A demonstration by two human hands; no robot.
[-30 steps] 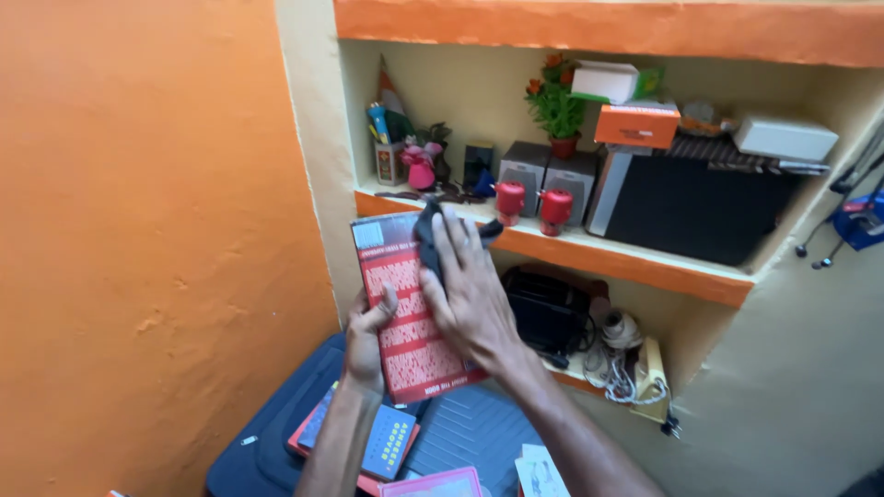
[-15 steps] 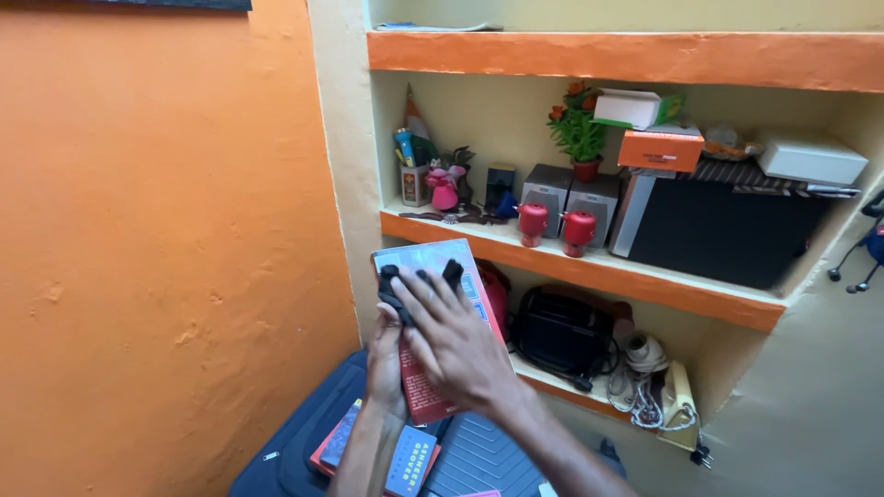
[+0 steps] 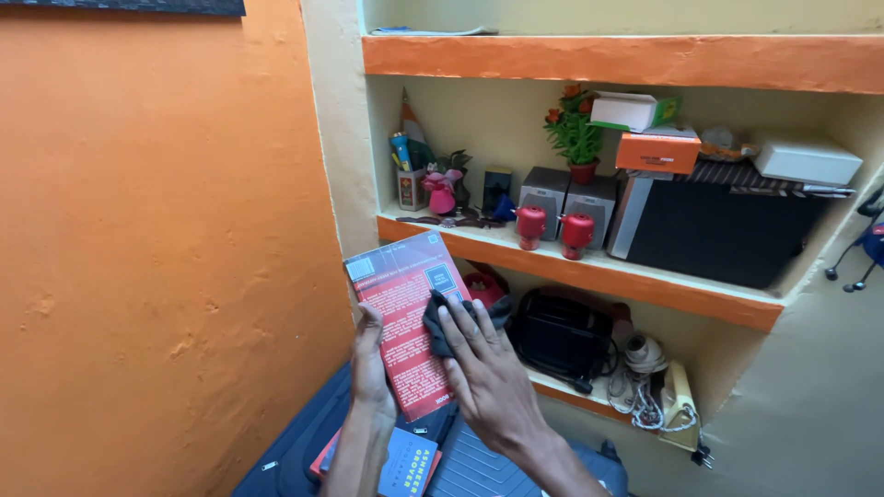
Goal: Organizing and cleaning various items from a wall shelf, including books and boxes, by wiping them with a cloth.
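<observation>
Red book (image 3: 403,317) held tilted, back cover up, in front of the wall shelves, above a dark suitcase (image 3: 304,451). Left hand (image 3: 370,368) at the lower left edge of the book, thumb on the cover, fingers hidden behind: grip closed on the book. Right hand (image 3: 488,373) laid flat, fingers spread, pressing a dark cloth (image 3: 442,322) against the right half of the cover; grip wide, cloth pinned under the fingertips rather than clenched. Cloth bunched at the right edge of the book, partly overhanging it. Below the hands, on the suitcase, a blue book (image 3: 405,460) over a red one. Behind, orange-edged shelf (image 3: 635,276) with two red pots (image 3: 552,225), two grey speakers (image 3: 569,193), a potted plant (image 3: 575,138), an orange box (image 3: 658,152), a black case (image 3: 718,221). Lower shelf: black bag (image 3: 557,336), coiled cords (image 3: 645,382). Orange wall (image 3: 157,248) at left.
</observation>
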